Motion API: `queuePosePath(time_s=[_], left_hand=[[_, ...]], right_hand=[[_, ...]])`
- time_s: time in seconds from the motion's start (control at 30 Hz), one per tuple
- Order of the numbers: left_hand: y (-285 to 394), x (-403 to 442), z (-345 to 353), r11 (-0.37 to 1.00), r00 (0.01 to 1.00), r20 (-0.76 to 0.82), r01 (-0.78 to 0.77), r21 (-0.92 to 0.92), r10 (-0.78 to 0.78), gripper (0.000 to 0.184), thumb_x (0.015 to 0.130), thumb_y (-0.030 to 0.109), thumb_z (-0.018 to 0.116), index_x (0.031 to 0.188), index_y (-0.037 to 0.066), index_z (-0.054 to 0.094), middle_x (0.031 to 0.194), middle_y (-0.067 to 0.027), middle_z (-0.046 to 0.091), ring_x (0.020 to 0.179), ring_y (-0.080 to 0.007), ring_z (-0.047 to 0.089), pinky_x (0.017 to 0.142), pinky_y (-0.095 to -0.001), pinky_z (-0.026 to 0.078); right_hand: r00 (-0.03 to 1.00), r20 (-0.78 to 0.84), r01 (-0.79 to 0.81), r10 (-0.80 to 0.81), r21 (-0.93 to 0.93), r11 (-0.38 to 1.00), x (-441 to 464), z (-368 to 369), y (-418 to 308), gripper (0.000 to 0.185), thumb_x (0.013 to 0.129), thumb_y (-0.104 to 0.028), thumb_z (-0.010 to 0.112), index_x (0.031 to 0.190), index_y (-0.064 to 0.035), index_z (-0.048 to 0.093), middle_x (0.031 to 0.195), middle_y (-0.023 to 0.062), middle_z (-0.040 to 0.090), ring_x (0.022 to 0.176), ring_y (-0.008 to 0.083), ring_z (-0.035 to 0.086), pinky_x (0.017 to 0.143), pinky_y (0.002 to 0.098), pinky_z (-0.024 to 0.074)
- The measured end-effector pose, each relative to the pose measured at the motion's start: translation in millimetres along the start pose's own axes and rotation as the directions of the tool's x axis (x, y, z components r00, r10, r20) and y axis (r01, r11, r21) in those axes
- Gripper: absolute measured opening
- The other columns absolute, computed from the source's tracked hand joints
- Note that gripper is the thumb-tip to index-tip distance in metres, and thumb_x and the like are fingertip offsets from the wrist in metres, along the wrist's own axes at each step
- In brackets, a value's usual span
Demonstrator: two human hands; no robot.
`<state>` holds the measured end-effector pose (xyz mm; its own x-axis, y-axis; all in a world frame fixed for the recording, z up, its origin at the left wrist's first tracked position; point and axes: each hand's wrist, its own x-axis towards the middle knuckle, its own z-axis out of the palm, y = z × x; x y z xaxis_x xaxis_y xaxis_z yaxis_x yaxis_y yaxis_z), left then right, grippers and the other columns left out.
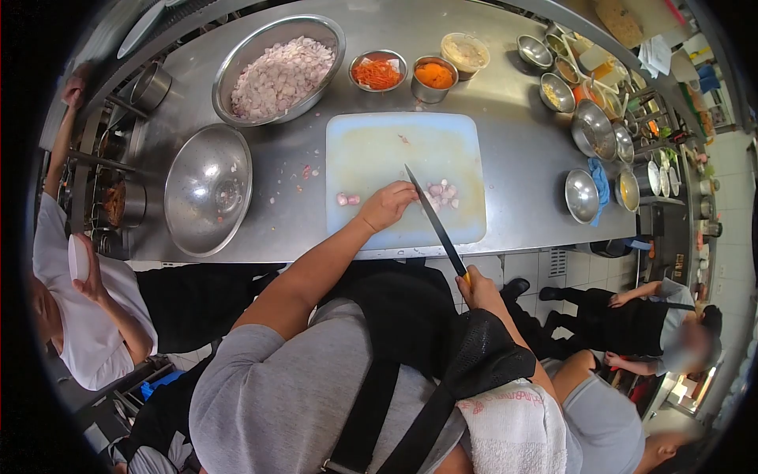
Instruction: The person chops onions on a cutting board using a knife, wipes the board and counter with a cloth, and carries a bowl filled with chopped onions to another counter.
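My right hand is closed round the yellow handle of a long knife, whose blade points up and left over the white cutting board. Beside the blade, on its left, my left hand rests over the board with its fingers pressed together; what they hold, if anything, is hidden. Several peeled shallots lie just right of the blade. A few more shallots sit near the board's left edge. A small scrap lies near the board's top.
Behind the board stand a large bowl of chopped shallots, a bowl of orange shreds and two more containers. An empty steel bowl is at the left. Several bowls and a blue cloth are at the right. Other people stand on both sides.
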<state>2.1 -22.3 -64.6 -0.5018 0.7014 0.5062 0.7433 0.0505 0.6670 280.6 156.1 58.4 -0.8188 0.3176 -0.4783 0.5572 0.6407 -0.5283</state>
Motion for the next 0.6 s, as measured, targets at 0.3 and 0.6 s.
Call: queuePosePath(time_s=[0.3, 0.6], left_hand=[[1.5, -1.7, -0.9, 1.000, 1.000, -0.003, 0.018, 0.017, -0.018, 0.020, 0.085, -0.007, 0.070, 0.102, 0.004, 0.073, 0.113, -0.0115, 0.070, 0.104, -0.0314, 0.070, 0.088, -0.0401, 0.060], [5.4, -0.2, -0.4, 0.999, 1.000, -0.012, 0.028, 0.024, -0.027, 0.018, 0.087, -0.006, 0.071, 0.101, 0.004, 0.072, 0.113, -0.0115, 0.070, 0.102, -0.0319, 0.070, 0.086, -0.0400, 0.060]], right_hand=[[0.997, -0.046, 0.066, -0.068, -0.027, 0.997, 20.6, 19.6, 3.8, 0.027, 0.105, -0.027, 0.065, 0.112, -0.0008, 0.059, 0.086, 0.0337, 0.070, 0.087, 0.0564, 0.068, 0.074, 0.0608, 0.0536], [0.982, -0.117, 0.152, -0.145, 0.050, 0.987, 69.5, 54.0, 11.7, 0.029, 0.106, -0.028, 0.063, 0.109, 0.0003, 0.058, 0.084, 0.0335, 0.068, 0.085, 0.0559, 0.067, 0.072, 0.0603, 0.0523]])
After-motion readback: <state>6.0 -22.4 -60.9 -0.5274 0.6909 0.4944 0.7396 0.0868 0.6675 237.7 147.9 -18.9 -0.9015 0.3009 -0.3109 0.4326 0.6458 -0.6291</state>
